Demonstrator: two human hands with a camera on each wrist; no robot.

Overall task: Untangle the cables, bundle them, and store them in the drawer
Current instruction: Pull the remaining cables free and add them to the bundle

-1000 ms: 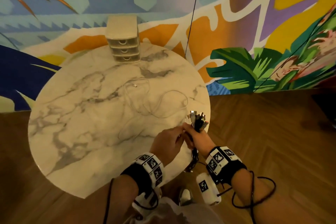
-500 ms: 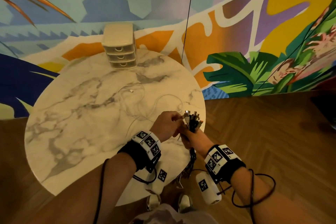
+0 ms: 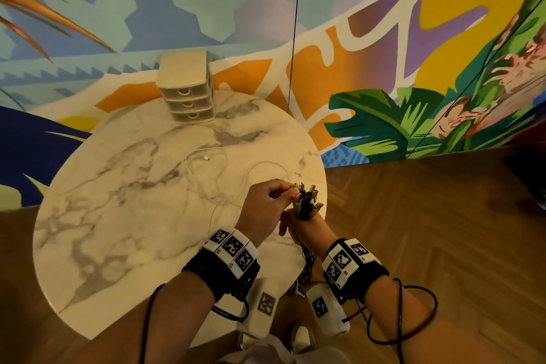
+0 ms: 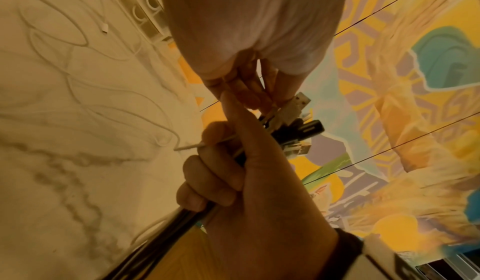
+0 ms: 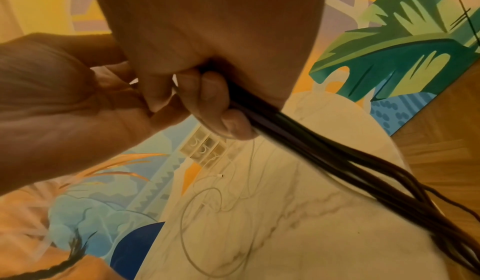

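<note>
Inspecting, we found the right hand fisted around the dark cable bundle, the left hand pinching a white plug above it; loose white cable beyond could snag.

A round marble-topped table stood on herringbone wood flooring before a brightly painted tropical mural wall.

A lounge-like room — bright mural wall, marble table, herringbone wood floor.
</note>
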